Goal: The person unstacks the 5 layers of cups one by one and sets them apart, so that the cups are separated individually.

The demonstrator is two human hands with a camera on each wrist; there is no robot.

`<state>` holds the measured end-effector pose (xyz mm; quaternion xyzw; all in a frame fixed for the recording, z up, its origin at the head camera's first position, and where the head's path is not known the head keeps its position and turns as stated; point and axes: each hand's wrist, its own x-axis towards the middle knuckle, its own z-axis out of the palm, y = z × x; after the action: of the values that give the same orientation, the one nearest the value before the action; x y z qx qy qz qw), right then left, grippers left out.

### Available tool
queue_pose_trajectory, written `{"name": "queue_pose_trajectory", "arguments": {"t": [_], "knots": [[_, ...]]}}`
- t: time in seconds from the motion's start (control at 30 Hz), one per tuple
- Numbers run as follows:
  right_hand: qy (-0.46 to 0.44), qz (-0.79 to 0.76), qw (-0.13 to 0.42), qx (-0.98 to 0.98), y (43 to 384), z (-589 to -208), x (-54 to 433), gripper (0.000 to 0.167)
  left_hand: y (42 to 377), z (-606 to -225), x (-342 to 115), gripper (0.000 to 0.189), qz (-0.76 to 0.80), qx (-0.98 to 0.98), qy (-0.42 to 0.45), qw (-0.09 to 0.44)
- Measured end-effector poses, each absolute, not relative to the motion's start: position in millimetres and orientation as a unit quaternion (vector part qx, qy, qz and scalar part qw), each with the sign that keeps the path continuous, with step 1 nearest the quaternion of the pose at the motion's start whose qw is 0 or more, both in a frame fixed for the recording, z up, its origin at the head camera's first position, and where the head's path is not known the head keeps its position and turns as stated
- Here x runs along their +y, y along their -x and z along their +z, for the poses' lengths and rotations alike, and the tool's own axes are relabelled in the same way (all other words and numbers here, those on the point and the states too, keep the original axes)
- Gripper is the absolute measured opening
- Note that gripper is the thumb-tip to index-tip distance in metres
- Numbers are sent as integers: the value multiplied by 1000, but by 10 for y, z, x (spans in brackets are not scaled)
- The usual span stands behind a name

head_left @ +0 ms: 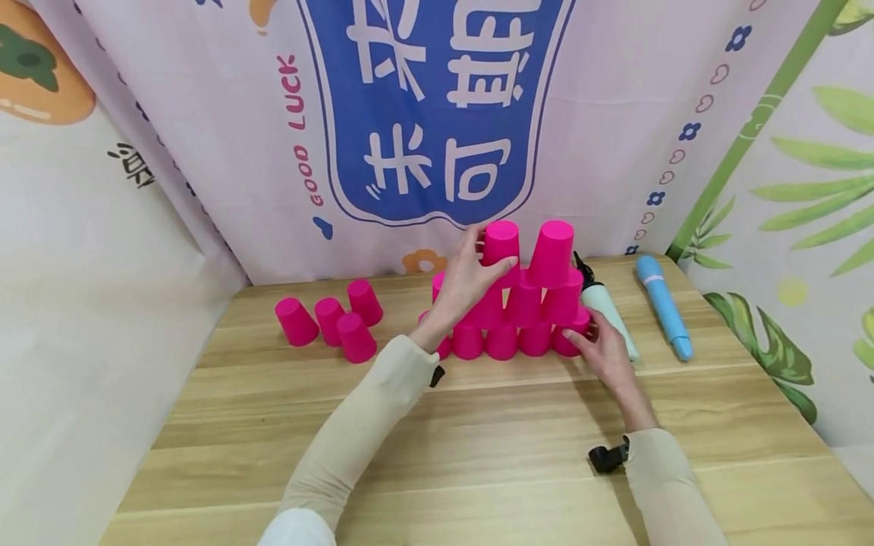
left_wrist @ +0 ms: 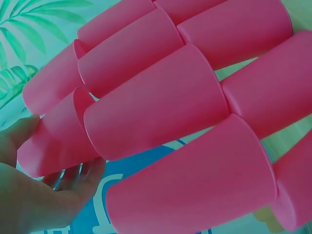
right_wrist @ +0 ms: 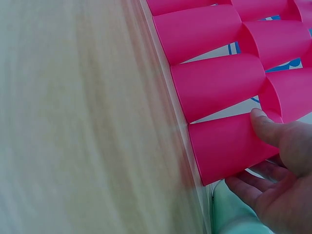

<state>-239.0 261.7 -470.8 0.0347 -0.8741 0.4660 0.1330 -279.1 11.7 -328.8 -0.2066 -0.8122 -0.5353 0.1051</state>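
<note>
Upside-down pink cups stand stacked in rows at the back of the table, mouths down. With thumb and fingers around its sides, my left hand holds a pink cup on the third row; the left wrist view shows this cup resting against the row below. Beside it stands another third-row cup. My right hand grips the rightmost bottom cup, thumb in front and fingers along its outer side. The left forearm hides part of the stack's left end.
Several loose pink cups stand upside down to the left. A pale green bottle with a black top lies close to the right hand, and a blue stick-shaped object is farther right. Printed cloth hangs behind the table.
</note>
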Motion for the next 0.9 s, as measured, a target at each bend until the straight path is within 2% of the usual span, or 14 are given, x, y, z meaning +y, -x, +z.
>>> {"name": "queue_pose_trajectory", "arguments": {"t": [0.43, 0.9], "knots": [[-30, 461, 131, -877, 2399, -4722, 2609, 60, 2660, -3295, -223, 63, -563, -793, 173, 156], [-28, 458, 137, -878, 2401, -4731, 2600, 59, 2611, -3287, -654, 66, -572, -788, 138, 180]]}}
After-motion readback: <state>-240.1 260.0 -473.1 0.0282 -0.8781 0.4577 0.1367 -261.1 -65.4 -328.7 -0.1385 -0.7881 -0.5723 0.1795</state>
